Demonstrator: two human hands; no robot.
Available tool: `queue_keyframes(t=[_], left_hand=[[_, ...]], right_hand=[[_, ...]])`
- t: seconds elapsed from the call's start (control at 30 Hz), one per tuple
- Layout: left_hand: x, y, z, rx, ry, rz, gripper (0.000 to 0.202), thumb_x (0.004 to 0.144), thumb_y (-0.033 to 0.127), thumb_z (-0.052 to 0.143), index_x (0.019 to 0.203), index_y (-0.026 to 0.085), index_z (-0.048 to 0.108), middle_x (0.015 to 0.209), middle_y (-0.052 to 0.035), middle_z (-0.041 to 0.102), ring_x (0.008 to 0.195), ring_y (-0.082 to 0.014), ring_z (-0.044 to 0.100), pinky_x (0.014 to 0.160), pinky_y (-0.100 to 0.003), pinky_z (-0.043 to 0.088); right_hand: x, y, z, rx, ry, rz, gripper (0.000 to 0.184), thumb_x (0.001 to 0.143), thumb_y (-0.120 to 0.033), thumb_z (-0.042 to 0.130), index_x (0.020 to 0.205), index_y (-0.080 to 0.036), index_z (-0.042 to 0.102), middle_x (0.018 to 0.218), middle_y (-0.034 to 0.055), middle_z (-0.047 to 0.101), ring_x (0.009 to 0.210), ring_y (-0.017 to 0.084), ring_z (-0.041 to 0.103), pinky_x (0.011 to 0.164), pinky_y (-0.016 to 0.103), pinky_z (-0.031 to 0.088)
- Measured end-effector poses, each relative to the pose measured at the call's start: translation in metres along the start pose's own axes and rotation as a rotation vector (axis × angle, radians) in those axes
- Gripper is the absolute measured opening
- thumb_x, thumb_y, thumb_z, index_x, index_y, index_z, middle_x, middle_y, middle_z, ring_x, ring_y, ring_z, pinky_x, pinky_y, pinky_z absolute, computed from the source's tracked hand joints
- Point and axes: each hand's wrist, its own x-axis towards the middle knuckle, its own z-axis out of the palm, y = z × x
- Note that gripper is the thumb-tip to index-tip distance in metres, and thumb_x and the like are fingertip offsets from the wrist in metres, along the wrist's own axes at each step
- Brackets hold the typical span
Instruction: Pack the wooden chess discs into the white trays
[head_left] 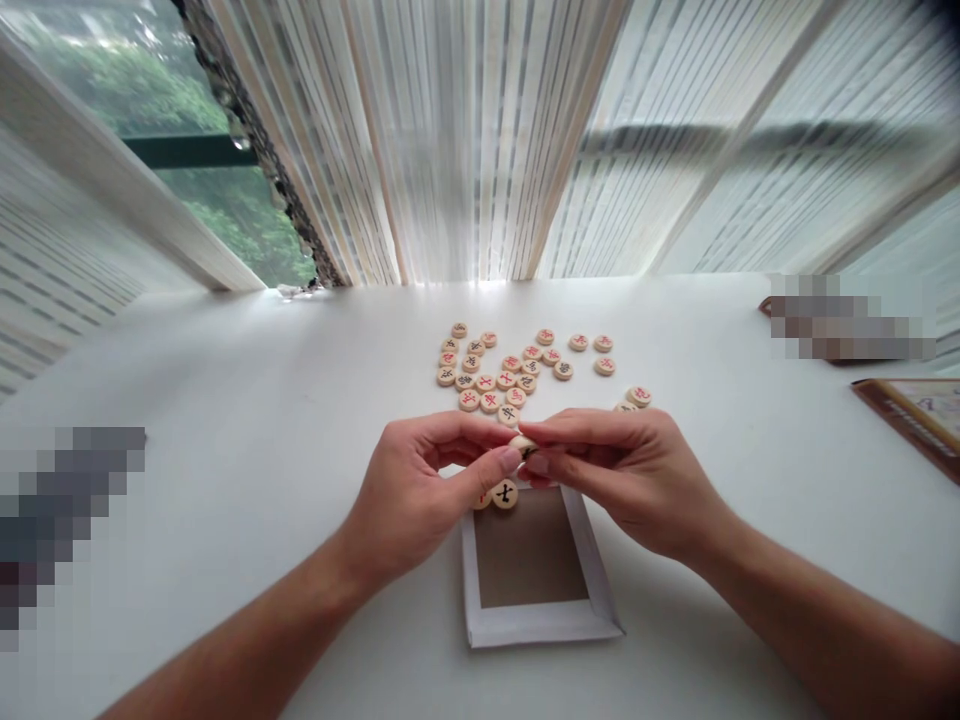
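Observation:
Between the fingertips of my left hand (429, 478) and my right hand (637, 475) is one round wooden Chinese chess piece (523, 447), tilted, with part of a black mark showing. Both hands pinch it just above the far end of a shallow white cardboard box (540, 628) with a brown inside. A chess piece with a black character (505, 494) lies at the box's far left corner. Beside it a red-marked piece (481, 497) is partly covered by my left thumb. Past my hands, several more chess pieces (486, 382) with red or black characters lie loosely grouped on the white table (300, 370).
To the right of the main group lies a chess piece (638, 396), with another partly hidden by my right hand. A flat printed box or board (919, 420) is at the right edge. Blurred-out items flank the table. Striped curtains (450, 140) hang behind it.

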Motion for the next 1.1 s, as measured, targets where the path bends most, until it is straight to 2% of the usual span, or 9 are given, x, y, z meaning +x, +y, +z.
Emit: queue_keyframes(t=[0.1,0.23,0.4,0.53,0.67,0.83,0.97,1.1], left_hand=[[-0.0006,-0.0001,0.0007,0.074,0.026,0.063,0.009,0.088,0.021,0.087,0.097,0.019,0.088,0.09,-0.003,0.085,0.083,-0.0137,0.079,0.075,-0.018,0.064],[-0.0016,-0.0023,0.0008,0.163,0.056,0.167,0.009,0.087,0.018,0.087,0.096,0.021,0.088,0.091,-0.003,0.082,0.083,-0.0134,0.076,0.074,-0.019,0.063],[-0.0027,-0.0027,0.0025,0.161,0.061,0.188,0.012,0.084,0.014,0.088,0.095,0.02,0.087,0.096,-0.0042,0.081,0.086,-0.0163,0.077,0.074,-0.022,0.065],[-0.0031,-0.0011,0.0034,0.157,0.059,0.168,0.015,0.081,0.013,0.091,0.094,0.02,0.087,0.093,-0.0034,0.082,0.085,-0.0164,0.077,0.074,-0.022,0.064],[-0.0024,-0.0005,0.0027,0.103,0.046,0.112,0.01,0.086,0.017,0.088,0.095,0.02,0.088,0.091,-0.0028,0.084,0.085,-0.0152,0.079,0.077,-0.019,0.065],[-0.0007,0.0012,0.0032,-0.047,0.032,-0.01,0.017,0.085,0.022,0.09,0.101,0.02,0.088,0.094,-0.0042,0.087,0.088,-0.0165,0.082,0.077,-0.018,0.066],[0.001,0.0034,0.0043,-0.157,0.02,-0.043,0.021,0.081,0.019,0.094,0.1,0.021,0.088,0.092,-0.0035,0.087,0.087,-0.0157,0.083,0.077,-0.016,0.066],[0.0028,0.0045,0.0053,-0.222,0.015,-0.059,0.022,0.078,0.017,0.096,0.098,0.021,0.088,0.086,-0.0022,0.087,0.082,-0.014,0.083,0.073,-0.013,0.065]], right_hand=[[-0.0002,-0.0018,0.0006,-0.077,0.011,-0.04,0.024,0.088,-0.012,0.083,0.104,-0.029,0.089,0.095,0.0044,0.086,0.085,0.016,0.083,0.078,0.02,0.068],[-0.0006,-0.0031,0.0014,-0.166,0.039,-0.076,0.021,0.088,-0.015,0.085,0.103,-0.03,0.089,0.098,0.0052,0.086,0.088,0.016,0.082,0.076,0.019,0.066],[-0.0016,-0.0046,0.0022,-0.183,0.046,-0.076,0.017,0.086,-0.018,0.088,0.1,-0.028,0.09,0.099,0.0066,0.086,0.089,0.018,0.082,0.076,0.021,0.066],[-0.0019,-0.0065,0.002,-0.147,0.036,-0.013,0.014,0.086,-0.022,0.09,0.099,-0.028,0.09,0.099,0.007,0.086,0.089,0.018,0.081,0.077,0.021,0.066],[-0.0016,-0.0068,0.0012,-0.067,0.023,0.07,0.016,0.088,-0.025,0.088,0.104,-0.03,0.089,0.102,0.0072,0.086,0.089,0.018,0.082,0.076,0.022,0.068],[-0.0014,-0.0033,-0.0004,0.086,0.014,0.164,0.024,0.089,-0.027,0.089,0.112,-0.029,0.086,0.106,0.0086,0.086,0.094,0.023,0.084,0.089,0.034,0.07],[-0.0007,-0.0012,-0.0012,0.207,-0.003,0.249,0.034,0.084,-0.028,0.093,0.117,-0.028,0.085,0.112,0.0097,0.085,0.097,0.026,0.084,0.097,0.042,0.069],[0.0,-0.0007,-0.0016,0.221,0.018,0.291,0.037,0.08,-0.028,0.097,0.116,-0.026,0.086,0.112,0.0106,0.085,0.098,0.026,0.084,0.096,0.042,0.069]])
